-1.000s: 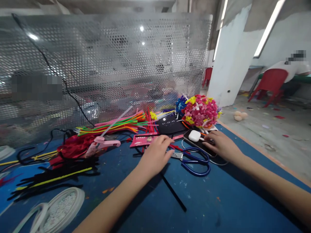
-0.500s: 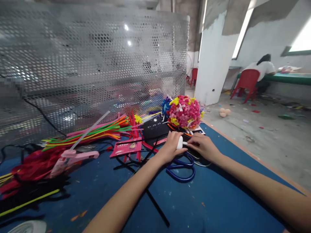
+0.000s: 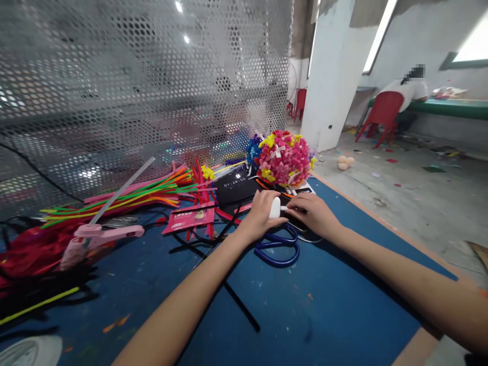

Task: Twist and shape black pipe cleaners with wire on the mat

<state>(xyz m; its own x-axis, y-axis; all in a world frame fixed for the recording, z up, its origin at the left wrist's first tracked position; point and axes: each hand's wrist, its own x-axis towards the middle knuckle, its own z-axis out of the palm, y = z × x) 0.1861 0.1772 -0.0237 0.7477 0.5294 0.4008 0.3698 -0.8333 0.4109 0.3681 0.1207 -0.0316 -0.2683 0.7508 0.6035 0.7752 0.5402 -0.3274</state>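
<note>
My left hand (image 3: pixel 258 213) is closed around a small white rounded case (image 3: pixel 274 208), which looks like an earbud case. With pinched fingers, my right hand (image 3: pixel 314 212) holds a white cable plug (image 3: pixel 284 208) against the case's right side. Whether the plug sits fully in is too small to tell. Just below both hands lie blue-handled scissors (image 3: pixel 279 262). Behind them a dark screen (image 3: pixel 232 192) reads 01:28:50. A ball of pink and yellow fuzzy flowers (image 3: pixel 284 157) stands beyond my right hand.
Bundled colourful pipe cleaners (image 3: pixel 129 198), a pink glue gun (image 3: pixel 102 235) and a pink packet (image 3: pixel 190 218) cover the left side. A white tape roll (image 3: pixel 34 352) lies near left. Perforated metal panel (image 3: pixel 152 91) borders the back. A person (image 3: pixel 414 91) sits at a far table.
The camera view has shifted, so the table appears higher and slightly left. Both hands keep their hold on the case and plug. The timer went from 01:28:49 to 01:28:50.
</note>
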